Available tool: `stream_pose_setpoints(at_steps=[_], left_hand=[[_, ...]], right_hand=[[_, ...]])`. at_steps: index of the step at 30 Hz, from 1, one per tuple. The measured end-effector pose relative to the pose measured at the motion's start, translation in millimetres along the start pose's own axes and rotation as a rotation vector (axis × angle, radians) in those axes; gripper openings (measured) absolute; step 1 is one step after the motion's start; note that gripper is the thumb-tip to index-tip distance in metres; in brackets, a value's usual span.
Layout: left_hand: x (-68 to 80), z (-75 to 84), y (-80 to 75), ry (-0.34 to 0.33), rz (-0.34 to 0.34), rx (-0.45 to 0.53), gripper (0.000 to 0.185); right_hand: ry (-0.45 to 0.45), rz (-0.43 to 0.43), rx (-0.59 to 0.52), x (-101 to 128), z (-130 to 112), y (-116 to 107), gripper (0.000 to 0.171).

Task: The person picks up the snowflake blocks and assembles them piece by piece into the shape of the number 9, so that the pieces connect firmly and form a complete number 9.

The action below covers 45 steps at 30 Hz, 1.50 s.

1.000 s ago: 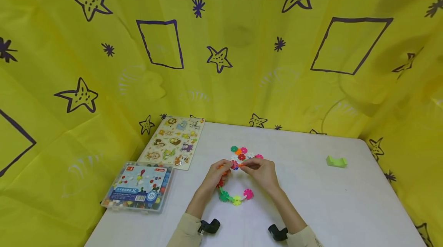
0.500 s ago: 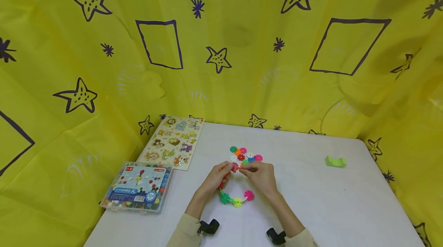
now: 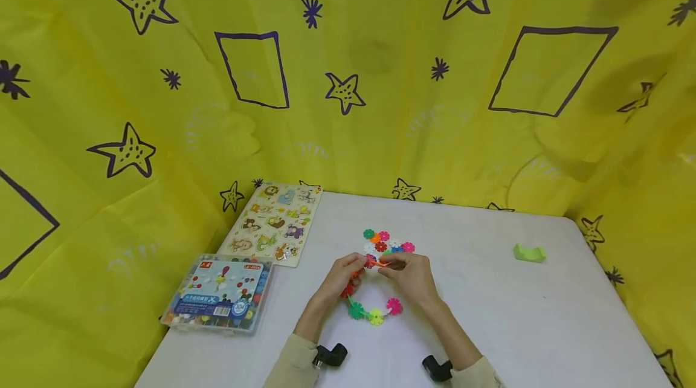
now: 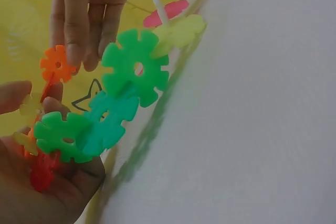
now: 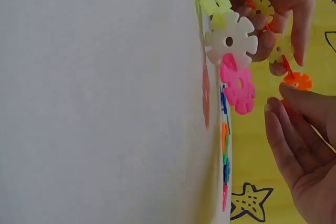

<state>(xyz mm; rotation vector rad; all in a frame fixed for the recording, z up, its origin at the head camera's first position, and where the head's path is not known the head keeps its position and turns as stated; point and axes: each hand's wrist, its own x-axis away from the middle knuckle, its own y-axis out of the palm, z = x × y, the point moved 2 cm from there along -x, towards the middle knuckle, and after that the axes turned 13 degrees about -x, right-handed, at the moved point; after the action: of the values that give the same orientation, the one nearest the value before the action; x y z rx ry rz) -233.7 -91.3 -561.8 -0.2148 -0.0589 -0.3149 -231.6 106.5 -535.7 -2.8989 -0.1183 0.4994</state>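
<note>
Both hands, left hand and right hand, pinch a curved chain of colourful plastic snowflake discs above the white table, ringed by yellow star-printed sheeting; wrist views alone show the orange disc at the fingertips

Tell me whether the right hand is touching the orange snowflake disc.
Touching. The left wrist view shows the right hand's fingertips pinching the orange snowflake disc.
</note>
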Motion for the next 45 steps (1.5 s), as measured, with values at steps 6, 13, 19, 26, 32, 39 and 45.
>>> stream_pose_setpoints(at_steps=[6,13,19,26,32,39,45], left_hand=[[-0.2,3.0,-0.8,-0.016,0.014,0.010,0.038],[2.1,3.0,-3.1,-0.017,0.044,0.017,0.034],[2.0,1.8,-3.3,-0.015,0.049,0.022,0.038],[2.5,2.2,-5.0,-0.018,0.057,0.015,0.038],[2.6,2.4,-6.2,-0.036,0.047,0.045,0.038],[1.6,4.5,-4.6,-0.032,0.031,0.068,0.050],[2.4,4.5,-3.8,-0.035,0.059,0.066,0.056]], right_hand=[[0.132,-0.035,0.111,-11,10,-10,0.025],[0.178,-0.158,0.370,-26,19,-11,0.034],[0.193,-0.215,0.463,-30,25,-10,0.029],[0.180,-0.177,0.441,-30,24,-10,0.011],[0.221,-0.126,0.261,-26,16,-11,0.016],[0.229,-0.069,0.025,-19,0,-12,0.020],[0.232,-0.029,-0.078,-12,-8,-11,0.019]])
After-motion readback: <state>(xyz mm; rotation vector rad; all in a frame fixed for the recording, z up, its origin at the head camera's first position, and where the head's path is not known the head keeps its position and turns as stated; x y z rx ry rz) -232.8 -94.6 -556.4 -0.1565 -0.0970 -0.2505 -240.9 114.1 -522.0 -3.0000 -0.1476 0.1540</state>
